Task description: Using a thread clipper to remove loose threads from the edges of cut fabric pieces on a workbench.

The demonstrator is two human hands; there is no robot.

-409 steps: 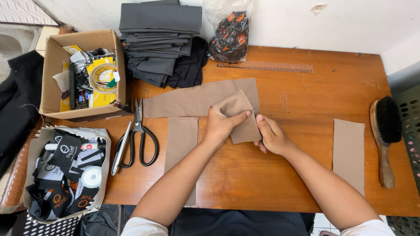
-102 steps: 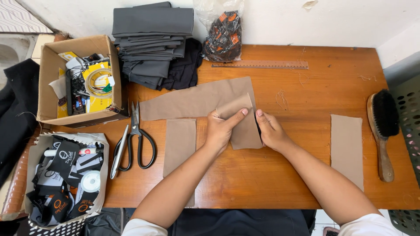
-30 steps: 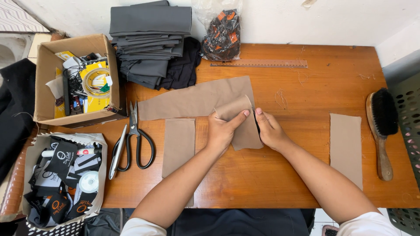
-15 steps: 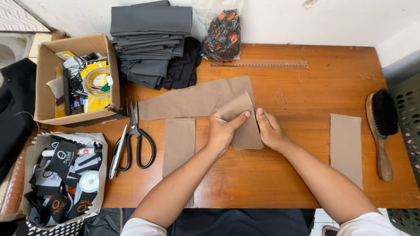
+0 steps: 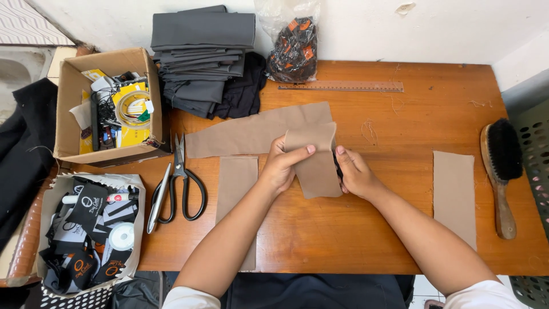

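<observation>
The folded tan cloth (image 5: 313,163) lies mid-table (image 5: 400,240), between both hands. The left hand (image 5: 283,166) pinches its left edge, thumb on top. The right hand (image 5: 354,171) grips its right edge.

Both hands, left hand (image 5: 281,167) and right hand (image 5: 354,173), pinch a tan fabric piece (image 5: 314,160).

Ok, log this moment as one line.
left hand: holds tan fabric piece | right hand: grips its right edge | scissors: lying left, untouched | brush: far right
</observation>
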